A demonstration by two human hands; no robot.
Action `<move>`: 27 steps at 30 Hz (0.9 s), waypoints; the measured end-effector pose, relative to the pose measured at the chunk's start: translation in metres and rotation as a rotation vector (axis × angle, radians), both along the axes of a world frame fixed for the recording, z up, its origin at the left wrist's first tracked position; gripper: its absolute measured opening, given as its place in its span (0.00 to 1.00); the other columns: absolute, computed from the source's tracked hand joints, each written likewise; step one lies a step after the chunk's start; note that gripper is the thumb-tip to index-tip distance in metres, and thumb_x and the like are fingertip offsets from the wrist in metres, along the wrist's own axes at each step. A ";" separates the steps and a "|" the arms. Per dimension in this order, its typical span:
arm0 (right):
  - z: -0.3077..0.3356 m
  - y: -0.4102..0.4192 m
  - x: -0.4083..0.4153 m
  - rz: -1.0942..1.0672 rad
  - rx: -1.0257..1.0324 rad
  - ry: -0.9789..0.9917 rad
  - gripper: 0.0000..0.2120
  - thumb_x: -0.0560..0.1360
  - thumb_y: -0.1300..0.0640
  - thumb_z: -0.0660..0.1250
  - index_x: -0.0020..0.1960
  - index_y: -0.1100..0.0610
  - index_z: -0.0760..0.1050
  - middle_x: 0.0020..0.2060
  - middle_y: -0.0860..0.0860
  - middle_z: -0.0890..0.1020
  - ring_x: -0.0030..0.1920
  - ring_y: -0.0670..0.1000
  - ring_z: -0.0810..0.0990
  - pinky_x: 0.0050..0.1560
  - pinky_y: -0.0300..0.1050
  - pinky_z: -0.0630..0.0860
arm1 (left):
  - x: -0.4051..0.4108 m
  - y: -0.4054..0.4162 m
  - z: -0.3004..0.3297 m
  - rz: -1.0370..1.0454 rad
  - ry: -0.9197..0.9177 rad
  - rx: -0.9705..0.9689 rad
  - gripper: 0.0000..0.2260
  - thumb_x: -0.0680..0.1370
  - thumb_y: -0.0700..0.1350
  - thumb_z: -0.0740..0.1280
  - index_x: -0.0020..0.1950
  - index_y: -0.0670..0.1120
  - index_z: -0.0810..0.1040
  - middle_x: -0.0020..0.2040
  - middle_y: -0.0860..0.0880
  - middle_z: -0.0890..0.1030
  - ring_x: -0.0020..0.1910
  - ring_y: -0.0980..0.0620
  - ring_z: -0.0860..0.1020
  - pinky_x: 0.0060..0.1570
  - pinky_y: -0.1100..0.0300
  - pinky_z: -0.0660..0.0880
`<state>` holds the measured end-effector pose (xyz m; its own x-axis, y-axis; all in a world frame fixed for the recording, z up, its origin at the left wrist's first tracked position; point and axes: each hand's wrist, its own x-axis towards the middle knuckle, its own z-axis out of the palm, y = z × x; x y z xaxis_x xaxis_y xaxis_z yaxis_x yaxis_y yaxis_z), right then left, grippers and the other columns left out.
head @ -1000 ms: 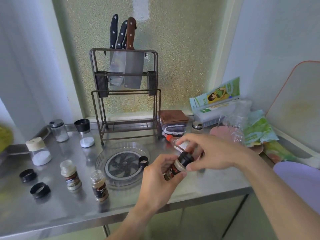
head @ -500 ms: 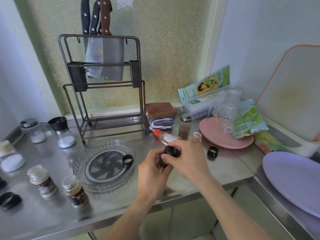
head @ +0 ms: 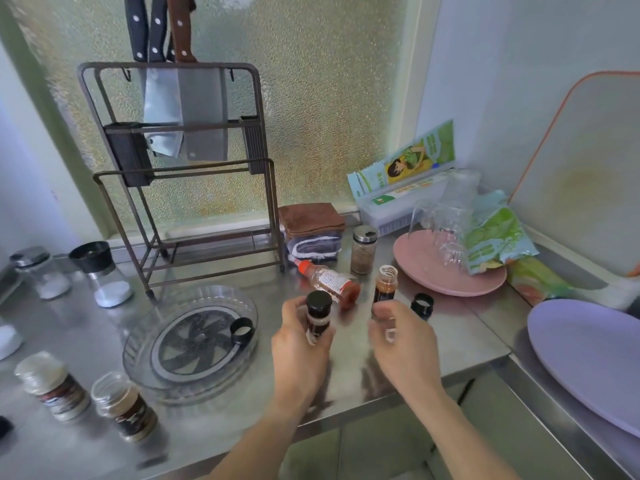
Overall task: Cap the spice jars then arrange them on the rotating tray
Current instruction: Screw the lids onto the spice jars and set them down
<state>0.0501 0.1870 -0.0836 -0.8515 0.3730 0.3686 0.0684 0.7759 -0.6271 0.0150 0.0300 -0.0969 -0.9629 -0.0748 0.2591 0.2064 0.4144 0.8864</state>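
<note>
My left hand holds a small spice jar upright, its black cap on top. My right hand hovers loosely curled beside it, fingers just in front of the base of an uncapped jar of dark red spice standing on the counter. A loose black cap lies right of that jar. The clear rotating tray sits left of my hands with another black cap on it. Two uncapped jars stand at the front left.
A red-capped bottle lies on its side behind my hands, next to a metal-lidded shaker. Two jars of white powder stand at the back left. A knife rack, pink plate and purple plate surround the workspace.
My right hand has come off the black cap and moved right toward the uncapped red jar. The left hand keeps the capped jar, now held upright.
</note>
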 end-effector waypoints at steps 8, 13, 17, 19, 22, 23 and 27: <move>-0.008 0.084 -0.014 -0.206 0.215 -0.191 0.20 0.77 0.57 0.70 0.68 0.55 0.75 0.64 0.56 0.79 0.60 0.64 0.77 0.55 0.55 0.76 | 0.032 0.060 0.025 -0.195 0.637 -0.078 0.25 0.78 0.40 0.73 0.74 0.45 0.69 0.73 0.48 0.72 0.76 0.53 0.68 0.75 0.60 0.65; -0.015 0.097 -0.030 -0.063 0.352 -0.301 0.27 0.80 0.52 0.67 0.77 0.53 0.67 0.74 0.52 0.73 0.67 0.61 0.73 0.66 0.53 0.71 | 0.002 0.107 0.024 -0.171 0.218 -0.067 0.32 0.76 0.37 0.72 0.77 0.42 0.64 0.74 0.44 0.69 0.76 0.45 0.66 0.75 0.50 0.65; -0.014 0.102 -0.036 -0.011 0.315 -0.305 0.24 0.79 0.57 0.67 0.74 0.51 0.71 0.70 0.52 0.76 0.67 0.58 0.73 0.65 0.51 0.73 | -0.028 0.123 0.015 -0.085 0.002 -0.068 0.28 0.77 0.38 0.71 0.75 0.40 0.66 0.70 0.41 0.75 0.72 0.41 0.72 0.71 0.49 0.69; -0.011 0.105 -0.035 -0.023 0.231 -0.260 0.25 0.76 0.60 0.70 0.72 0.52 0.74 0.67 0.53 0.78 0.65 0.58 0.76 0.64 0.49 0.73 | -0.038 0.125 0.013 -0.076 -0.062 -0.064 0.22 0.77 0.39 0.71 0.70 0.44 0.72 0.64 0.43 0.81 0.65 0.42 0.78 0.64 0.50 0.75; 0.000 0.108 -0.022 -0.068 -0.159 -0.026 0.23 0.73 0.62 0.75 0.66 0.49 0.80 0.60 0.50 0.83 0.60 0.54 0.81 0.58 0.46 0.76 | -0.038 0.125 0.013 -0.088 -0.034 -0.089 0.15 0.75 0.42 0.73 0.61 0.48 0.76 0.56 0.47 0.84 0.57 0.45 0.81 0.54 0.51 0.76; 0.008 0.108 -0.016 -0.071 -0.406 0.081 0.21 0.72 0.63 0.76 0.61 0.46 0.83 0.56 0.47 0.85 0.57 0.51 0.83 0.57 0.44 0.77 | -0.034 0.125 0.013 -0.097 -0.011 -0.077 0.15 0.75 0.42 0.73 0.60 0.48 0.76 0.54 0.48 0.84 0.56 0.46 0.81 0.53 0.52 0.76; 0.042 0.100 0.009 0.085 -1.071 0.369 0.17 0.71 0.69 0.75 0.53 0.51 0.85 0.52 0.53 0.86 0.53 0.51 0.84 0.60 0.50 0.79 | -0.005 0.119 0.014 -0.165 0.112 0.011 0.15 0.74 0.44 0.74 0.59 0.50 0.76 0.54 0.53 0.81 0.53 0.54 0.80 0.52 0.63 0.74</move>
<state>0.0591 0.2870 -0.0417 -0.7945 0.5934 0.1288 -0.2858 -0.1784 -0.9415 0.0100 0.1487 -0.0833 -0.9277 0.0785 0.3650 0.3679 0.3576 0.8584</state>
